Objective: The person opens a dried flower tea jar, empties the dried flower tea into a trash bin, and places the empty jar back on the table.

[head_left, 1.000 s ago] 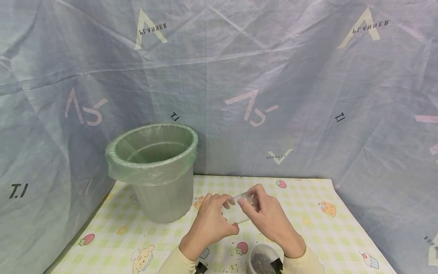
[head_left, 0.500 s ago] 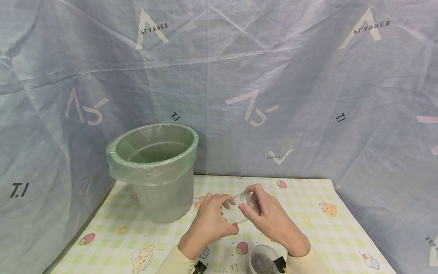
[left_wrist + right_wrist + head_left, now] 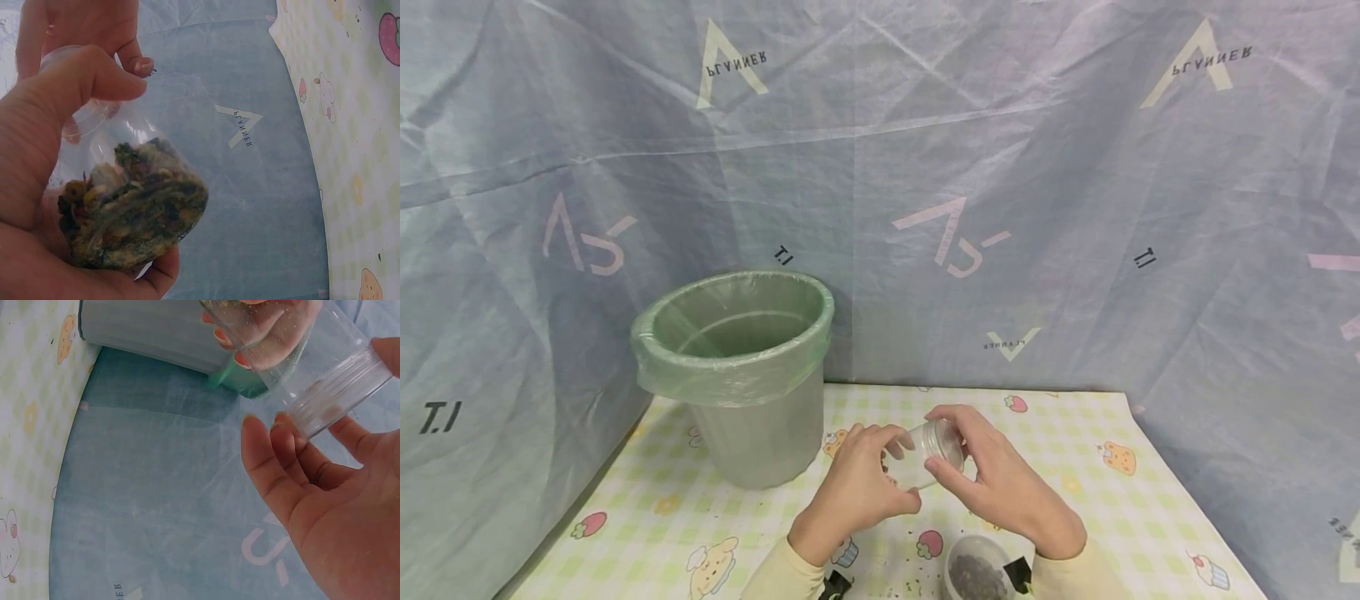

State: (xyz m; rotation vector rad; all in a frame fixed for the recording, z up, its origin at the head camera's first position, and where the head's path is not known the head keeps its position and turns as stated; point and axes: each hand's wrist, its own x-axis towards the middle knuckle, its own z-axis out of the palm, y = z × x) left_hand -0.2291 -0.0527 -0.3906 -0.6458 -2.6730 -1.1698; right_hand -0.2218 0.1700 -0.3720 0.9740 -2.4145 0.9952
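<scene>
My left hand (image 3: 853,492) grips the body of a clear plastic jar (image 3: 917,467), which is tilted on its side above the table. Dried flower and leaf bits (image 3: 137,212) lie gathered at the jar's bottom end in the left wrist view. At the other end is a clear ridged screw lid (image 3: 347,384). My right hand (image 3: 1003,483) holds this lid between thumb and fingertips, the palm standing away from it. The lid still sits on the jar's mouth. Below my right wrist stands a white bowl (image 3: 951,560) with dark dried bits inside, partly cut off by the frame edge.
A grey bin (image 3: 760,442) with a green liner bag (image 3: 737,379) over its rim stands at the back left. Small dark crumbs are scattered on the checked tablecloth (image 3: 1060,533) near the bowl. A grey-blue printed cloth (image 3: 910,167) hangs behind the table.
My right hand's fingers have shifted around the lid and spread slightly, with the wrist moving a little right, so more of the lid shows. The left hand and jar stay nearly still.
</scene>
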